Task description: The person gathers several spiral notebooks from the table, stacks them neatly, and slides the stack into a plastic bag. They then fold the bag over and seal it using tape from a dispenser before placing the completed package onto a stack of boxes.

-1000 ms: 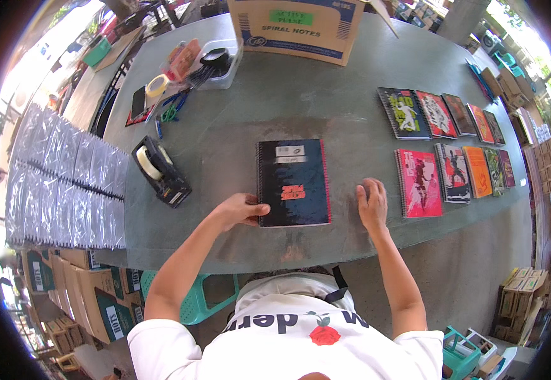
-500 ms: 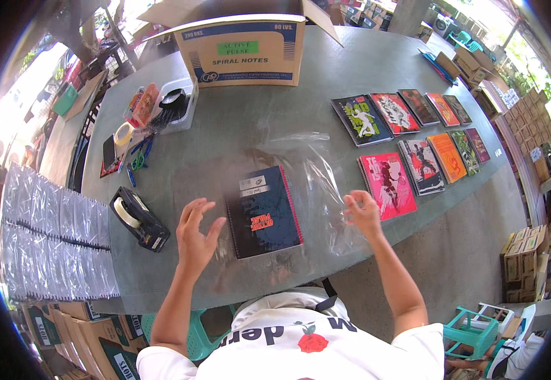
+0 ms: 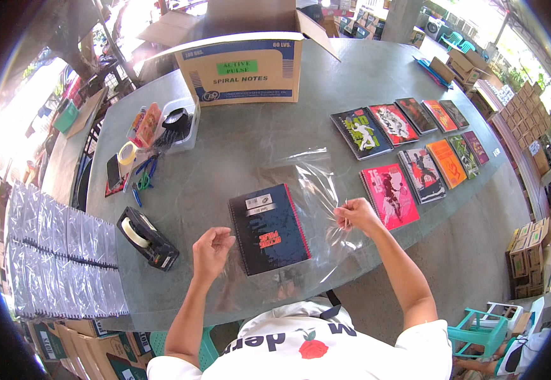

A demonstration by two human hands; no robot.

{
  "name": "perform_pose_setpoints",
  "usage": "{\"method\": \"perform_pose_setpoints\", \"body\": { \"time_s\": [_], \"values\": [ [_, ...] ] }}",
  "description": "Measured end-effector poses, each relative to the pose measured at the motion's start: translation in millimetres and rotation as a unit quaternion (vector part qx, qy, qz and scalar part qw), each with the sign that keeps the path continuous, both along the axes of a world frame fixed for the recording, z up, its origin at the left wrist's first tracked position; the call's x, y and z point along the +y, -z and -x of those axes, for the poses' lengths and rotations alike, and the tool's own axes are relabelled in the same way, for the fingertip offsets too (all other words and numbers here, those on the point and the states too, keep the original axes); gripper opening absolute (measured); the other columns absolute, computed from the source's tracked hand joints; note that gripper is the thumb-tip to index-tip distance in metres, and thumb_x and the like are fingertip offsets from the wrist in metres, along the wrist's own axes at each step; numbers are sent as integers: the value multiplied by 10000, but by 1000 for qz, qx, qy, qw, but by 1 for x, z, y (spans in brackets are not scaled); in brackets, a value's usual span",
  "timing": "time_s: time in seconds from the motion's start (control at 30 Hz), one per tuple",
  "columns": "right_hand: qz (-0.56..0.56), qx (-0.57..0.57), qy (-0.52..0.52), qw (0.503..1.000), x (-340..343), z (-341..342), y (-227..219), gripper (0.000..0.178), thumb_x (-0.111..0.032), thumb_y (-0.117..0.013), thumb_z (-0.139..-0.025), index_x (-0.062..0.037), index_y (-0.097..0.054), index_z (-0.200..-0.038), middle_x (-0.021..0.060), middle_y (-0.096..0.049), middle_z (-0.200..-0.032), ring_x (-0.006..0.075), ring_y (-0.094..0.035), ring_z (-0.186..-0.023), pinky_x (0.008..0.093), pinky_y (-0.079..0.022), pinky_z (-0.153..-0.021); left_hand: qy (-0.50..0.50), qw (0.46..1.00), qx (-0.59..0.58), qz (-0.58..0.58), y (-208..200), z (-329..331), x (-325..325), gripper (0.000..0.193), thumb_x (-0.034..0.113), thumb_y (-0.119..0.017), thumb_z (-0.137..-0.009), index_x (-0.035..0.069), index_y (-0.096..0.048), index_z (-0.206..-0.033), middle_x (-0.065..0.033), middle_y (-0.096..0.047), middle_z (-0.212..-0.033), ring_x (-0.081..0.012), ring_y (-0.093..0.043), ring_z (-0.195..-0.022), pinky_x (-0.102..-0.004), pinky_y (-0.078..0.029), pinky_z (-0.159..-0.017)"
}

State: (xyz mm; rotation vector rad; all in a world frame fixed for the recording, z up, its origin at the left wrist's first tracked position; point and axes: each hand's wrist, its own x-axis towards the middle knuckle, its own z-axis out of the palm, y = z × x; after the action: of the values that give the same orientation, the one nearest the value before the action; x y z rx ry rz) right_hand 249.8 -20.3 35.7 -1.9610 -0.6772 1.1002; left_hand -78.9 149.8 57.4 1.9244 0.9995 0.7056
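A dark spiral notebook [image 3: 269, 231] with orange-red lettering and a red right edge lies on the table, spiral to the left. Clear plastic film [image 3: 316, 180] spreads beneath and around it, creased and shiny on the right. My right hand [image 3: 359, 215] pinches the film's right part between thumb and fingers. Beside the notebook's left edge, my left hand [image 3: 213, 253] has its fingers bent together; whether film is between them cannot be made out.
A tape dispenser [image 3: 147, 237] stands left. Wrapped notebooks [image 3: 66, 253] are stacked at the far left. Behind are a plastic tub [image 3: 183, 136], a tape roll [image 3: 126, 153], scissors [image 3: 142, 182] and a cardboard box [image 3: 244, 69]. Several colourful notebooks [image 3: 389, 195] lie in rows at right.
My right hand has moved slightly left and closed on the film. My left hand has lowered a little, its fingers drawing together. The whole view has shifted slightly downward.
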Motion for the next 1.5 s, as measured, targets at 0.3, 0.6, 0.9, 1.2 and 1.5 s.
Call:
{"method": "perform_pose_setpoints", "body": {
  "time_s": [0.3, 0.6, 0.9, 1.2, 1.5],
  "values": [
    [43, -145, -247, 957, 45, 43, -81, 344, -274, -510, -845, 17, -567, -672, 108, -595, -551, 177, -601, -481, 327, -489, -492, -45, 992, 16, -117, 40, -27, 22, 360, 223, -667, -803, 4, -560, -1068, -162, -591, -999, -258, -590, -896, -344, -469, -798],
    [87, -189, -445, 871, 125, 141, -27, 297, -215, -467, -761, -5, -625, -623, 181, -614, -595, 338, -623, -585, 419, -504, -585, -33, 972, 68, -224, 90, -51, 32, 644, 399, -675, -764, 110, -429, -1284, -254, -433, -1211, -400, -399, -1133, -472, -330, -952],
    [-153, -451, -202, 856, 71, 173, 23, 265, -259, -559, -794, -20, -598, -900, 136, -631, -751, 291, -630, -670, 395, -502, -581, 113, 909, 188, -354, 4, -173, 0, 689, 305, -653, -774, 186, -321, -1366, -246, -341, -1301, -423, -434, -1097, -512, -383, -889],
    [-237, -454, -151, 846, 70, 179, 22, 212, -215, -540, -853, -85, -472, -701, 33, -503, -607, 201, -557, -563, 324, -444, -500, -76, 966, 66, -238, 65, -181, 199, 375, 102, -609, -725, 74, -544, -1093, -143, -628, -729, -325, -614, -711, -395, -485, -714],
    [-40, -494, -208, 843, 69, 175, 19, 565, -349, -375, -902, -22, -328, -1360, 159, -231, -1456, 305, -172, -1363, 443, -115, -1101, 354, 925, 137, 1, 70, -207, 162, 285, 331, -693, -756, 68, -598, -810, -85, -633, -811, -196, -579, -756, -307, -451, -701]
  ]
}}
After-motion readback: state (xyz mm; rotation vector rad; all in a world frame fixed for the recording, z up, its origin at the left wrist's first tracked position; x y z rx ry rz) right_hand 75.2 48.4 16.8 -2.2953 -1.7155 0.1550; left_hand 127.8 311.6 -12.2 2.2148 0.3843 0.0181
